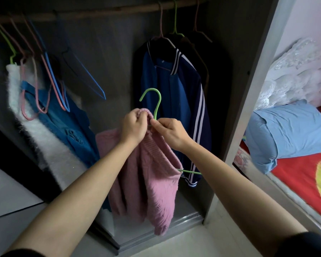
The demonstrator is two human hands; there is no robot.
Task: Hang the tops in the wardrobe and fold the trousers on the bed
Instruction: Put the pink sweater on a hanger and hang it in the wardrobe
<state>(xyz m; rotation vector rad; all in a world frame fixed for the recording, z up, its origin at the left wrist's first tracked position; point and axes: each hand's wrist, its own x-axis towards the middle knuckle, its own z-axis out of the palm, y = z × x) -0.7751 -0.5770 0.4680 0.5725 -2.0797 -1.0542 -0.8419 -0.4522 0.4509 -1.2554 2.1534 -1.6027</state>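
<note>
Getting the pink sweater (146,182) onto the green hanger (157,104)
My left hand (133,127) grips the collar, right hand (171,133) pinches the hanger neck; rail (100,13) next, I guess.

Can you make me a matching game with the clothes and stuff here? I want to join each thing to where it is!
Things:
1 pink sweater
2 nearest green hanger
3 striped jacket
4 blue pillow

Places:
A on the bed
B pinched by the right hand
C hanging from the rail
D gripped by the left hand

Pairs: 1-D, 2-B, 3-C, 4-A
</note>
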